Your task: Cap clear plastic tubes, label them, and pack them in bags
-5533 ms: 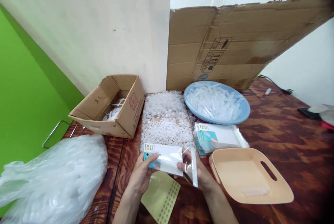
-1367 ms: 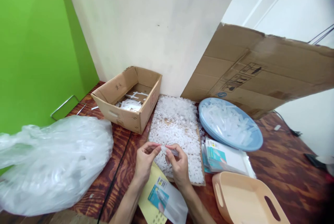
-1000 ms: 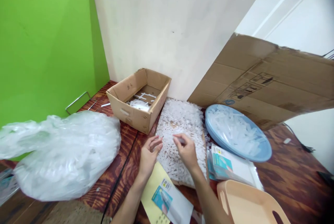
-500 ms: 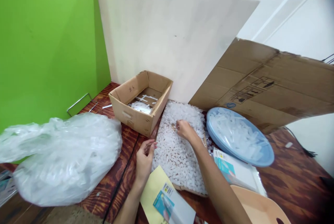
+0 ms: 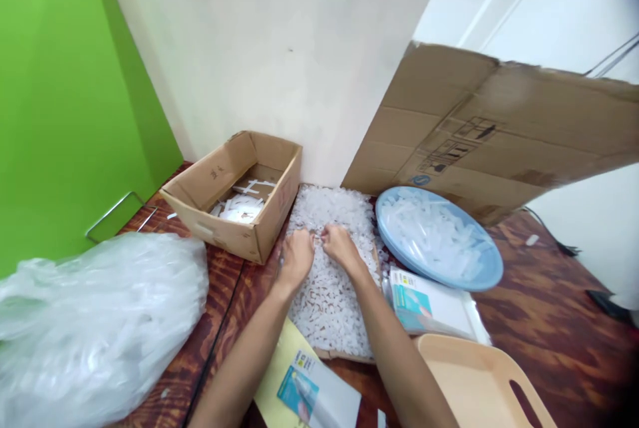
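Many small whitish translucent pieces (image 5: 332,311) cover a flat cardboard sheet on the wooden table. Over the upper middle of this layer, my left hand (image 5: 298,256) and my right hand (image 5: 339,245) are close together, a small gap between them. Both have their fingers pinched; whatever they hold is too small to make out. To the right, a blue round tray (image 5: 492,268) holds longer translucent pieces. An open cardboard box (image 5: 227,235) with white strips inside stands to the left.
A large clear plastic bag (image 5: 110,321) lies at left. Printed packets (image 5: 319,395) rest on yellow paper near the front, with more packets (image 5: 439,308) at right beside a beige tray (image 5: 464,361). A big cardboard panel (image 5: 539,122) leans behind.
My left hand has moved up and forward from the left edge of the pieces to beside my right hand, and its fingers have closed. The camera view has shifted.
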`<state>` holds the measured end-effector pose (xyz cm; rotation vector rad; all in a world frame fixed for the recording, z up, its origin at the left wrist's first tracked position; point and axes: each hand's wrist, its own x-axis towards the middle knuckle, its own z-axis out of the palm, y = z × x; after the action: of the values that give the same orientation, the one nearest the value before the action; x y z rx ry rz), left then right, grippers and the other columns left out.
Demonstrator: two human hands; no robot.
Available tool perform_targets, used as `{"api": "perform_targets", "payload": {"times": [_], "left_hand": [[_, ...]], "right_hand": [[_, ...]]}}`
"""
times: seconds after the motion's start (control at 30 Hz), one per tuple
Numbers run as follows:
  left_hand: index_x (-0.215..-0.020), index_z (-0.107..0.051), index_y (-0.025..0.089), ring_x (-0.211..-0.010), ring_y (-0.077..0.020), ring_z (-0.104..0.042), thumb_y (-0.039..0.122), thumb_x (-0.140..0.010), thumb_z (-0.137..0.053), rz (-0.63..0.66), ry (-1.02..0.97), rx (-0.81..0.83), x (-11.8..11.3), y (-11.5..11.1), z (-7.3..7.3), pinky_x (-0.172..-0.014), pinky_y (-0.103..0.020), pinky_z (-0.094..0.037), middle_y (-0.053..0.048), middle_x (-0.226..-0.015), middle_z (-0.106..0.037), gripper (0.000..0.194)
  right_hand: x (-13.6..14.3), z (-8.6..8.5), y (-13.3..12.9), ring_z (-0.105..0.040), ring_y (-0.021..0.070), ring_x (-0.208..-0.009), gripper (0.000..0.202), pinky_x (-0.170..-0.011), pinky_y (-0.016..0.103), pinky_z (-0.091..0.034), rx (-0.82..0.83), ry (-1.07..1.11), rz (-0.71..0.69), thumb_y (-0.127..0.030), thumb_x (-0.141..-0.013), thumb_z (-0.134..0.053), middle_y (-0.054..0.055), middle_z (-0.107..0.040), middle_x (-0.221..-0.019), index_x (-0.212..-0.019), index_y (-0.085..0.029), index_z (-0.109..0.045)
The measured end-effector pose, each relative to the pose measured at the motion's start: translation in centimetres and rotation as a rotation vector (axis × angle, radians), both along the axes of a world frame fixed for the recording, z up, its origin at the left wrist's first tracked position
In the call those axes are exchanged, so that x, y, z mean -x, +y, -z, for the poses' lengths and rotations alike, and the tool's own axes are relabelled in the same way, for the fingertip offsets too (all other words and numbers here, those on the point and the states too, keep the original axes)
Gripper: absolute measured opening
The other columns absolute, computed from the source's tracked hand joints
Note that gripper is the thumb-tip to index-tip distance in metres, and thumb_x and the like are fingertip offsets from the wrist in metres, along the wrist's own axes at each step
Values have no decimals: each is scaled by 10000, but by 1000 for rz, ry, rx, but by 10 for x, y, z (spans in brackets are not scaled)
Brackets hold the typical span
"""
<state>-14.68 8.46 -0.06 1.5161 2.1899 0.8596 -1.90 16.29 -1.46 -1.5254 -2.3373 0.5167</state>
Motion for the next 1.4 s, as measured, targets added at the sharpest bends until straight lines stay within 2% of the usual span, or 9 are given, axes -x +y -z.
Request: {"api": "perform_targets", "payload": {"times": [0.17, 0.33, 0.5, 0.77, 0.93, 1.07, 1.23, 1.3, 1.4], "left_hand": [[-1070, -722, 89, -1050, -323, -711, 249, -968, -622, -4, 117, 78, -7, 37, 8, -886, -350, -488, -211, -1019, -755, 215], [-1112, -697, 68, -1027, -340, -717, 217, -945, -633, 29, 117, 90, -5, 36, 13, -844, -351, -486, -238, -985, -748, 233], [-1015, -735, 115, -986, -285, -705, 165, -835, -701, 150, -48, 22, 4, 32, 1, -862, -330, -492, -156, -948, -759, 190], [-1106, -703, 132, -831, -205, -728, 477, -942, -587, 297, -485, -119, 9, -67, -20, -775, -309, -579, -96, -987, -761, 399], [-962, -735, 147, -705, -183, -692, 449, -859, -749, 284, -812, -92, -5, -122, -29, -696, -287, -555, -58, -803, -753, 319], [-994, -711, 169, -697, -189, -694, 406, -933, -686, 345, -726, -112, -10, -136, -36, -687, -302, -551, -62, -809, -760, 247], [-1117, -704, 241, -1241, -296, -639, 364, -934, -698, 594, -446, -289, 0, -148, -36, -1077, -456, -482, -121, -1258, -724, 221], [-1204, -652, 226, -1076, -290, -716, 450, -938, -674, 518, -476, -231, 1, -150, -34, -947, -424, -560, -121, -1109, -766, 349], [-907, -678, 199, -553, -198, -668, 510, -1042, -437, 413, -507, -15, -4, -151, -33, -604, -309, -553, -39, -638, -699, 416]], "right_hand": [[-40, -12, -47, -698, 285, -1033, 219, -920, 401, -525, -62, 337, 263, -250, -966, -530, 144, -757, -1068, -1005, -150, -721], [-71, -19, -109, -728, 255, -925, 259, -832, 335, -543, 26, 622, 266, -376, -923, -576, 77, -788, -993, -986, -193, -749], [-74, -18, -136, -715, 250, -877, 263, -792, 337, -546, 78, 774, 291, -394, -924, -598, 78, -775, -970, -1005, -190, -743], [-75, -32, -169, -688, 244, -920, 229, -811, 327, -531, 124, 925, 240, -429, -957, -617, 71, -719, -1008, -1031, -218, -663], [-68, -38, -185, -673, 240, -937, 197, -836, 321, -511, 213, 949, 104, -425, -956, -650, 50, -704, -976, -1007, -236, -664], [-63, -36, -190, -669, 225, -894, 203, -814, 313, -498, 255, 957, 41, -427, -950, -671, 40, -702, -946, -996, -230, -684], [-69, -38, -195, -619, 197, -689, 300, -672, 299, -475, 372, 993, 68, -498, -950, -643, 10, -653, -724, -896, -209, -702], [-71, -38, -197, -637, 208, -733, 288, -693, 302, -477, 347, 969, 63, -490, -941, -652, 21, -681, -769, -899, -212, -714], [-73, -36, -201, -670, 232, -832, 218, -750, 314, -488, 300, 907, 48, -432, -941, -657, 38, -723, -863, -919, -224, -719]]}}
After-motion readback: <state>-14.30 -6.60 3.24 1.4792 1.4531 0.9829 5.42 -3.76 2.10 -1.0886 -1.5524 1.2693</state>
